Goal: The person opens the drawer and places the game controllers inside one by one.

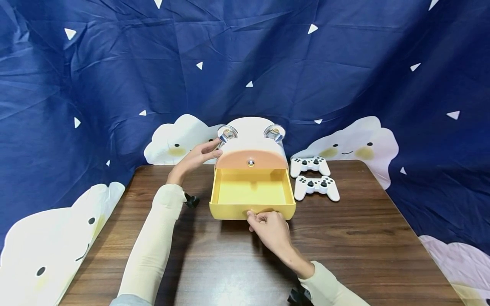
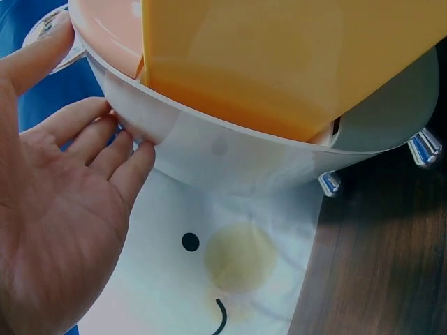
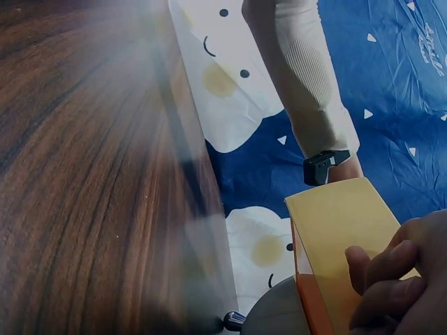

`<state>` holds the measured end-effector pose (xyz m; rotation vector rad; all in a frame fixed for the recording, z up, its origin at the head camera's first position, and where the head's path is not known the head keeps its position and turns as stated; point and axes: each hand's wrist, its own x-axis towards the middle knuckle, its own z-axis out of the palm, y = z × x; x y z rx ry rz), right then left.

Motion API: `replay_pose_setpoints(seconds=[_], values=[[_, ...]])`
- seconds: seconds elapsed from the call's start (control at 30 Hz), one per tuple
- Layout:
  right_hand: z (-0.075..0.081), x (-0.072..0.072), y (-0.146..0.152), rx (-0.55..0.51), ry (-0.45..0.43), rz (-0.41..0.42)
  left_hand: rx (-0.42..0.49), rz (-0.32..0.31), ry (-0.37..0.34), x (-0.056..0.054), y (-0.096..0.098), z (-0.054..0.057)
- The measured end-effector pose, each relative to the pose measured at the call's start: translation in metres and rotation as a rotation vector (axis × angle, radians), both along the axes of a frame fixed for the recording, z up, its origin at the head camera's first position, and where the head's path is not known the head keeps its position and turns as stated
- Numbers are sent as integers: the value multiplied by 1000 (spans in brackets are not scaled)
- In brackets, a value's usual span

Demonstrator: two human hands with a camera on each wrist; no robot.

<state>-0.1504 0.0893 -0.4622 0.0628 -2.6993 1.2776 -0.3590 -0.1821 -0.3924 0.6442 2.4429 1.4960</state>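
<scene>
A small white cabinet with round silver ear-like parts on top stands at the table's back. Its upper drawer is orange, closed, with a silver knob. Below it, a yellow drawer is pulled far out and holds nothing. My right hand has its fingers curled at the middle of the yellow drawer's front and grips it there; any knob is hidden behind the fingers. My left hand rests straight fingertips against the cabinet's white side, the thumb near its front edge.
Two white game controllers lie one behind the other to the right of the cabinet. The brown wooden table ends at a blue curtain with white clouds and triangles. Short silver feet hold the cabinet up.
</scene>
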Motion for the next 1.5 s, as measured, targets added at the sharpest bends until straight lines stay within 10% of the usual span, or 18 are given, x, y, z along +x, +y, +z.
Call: replay_pose_setpoints(seconds=[0.67,0.97,1.5], values=[[4,3,12,11,73,85,-10,-3,-7,-1,2,-1],[53,-2,56,37,238,247,-15,-2,1,0,1,-2],[120,-82,161,354,249,311,-5,-15,9,2,1,1]])
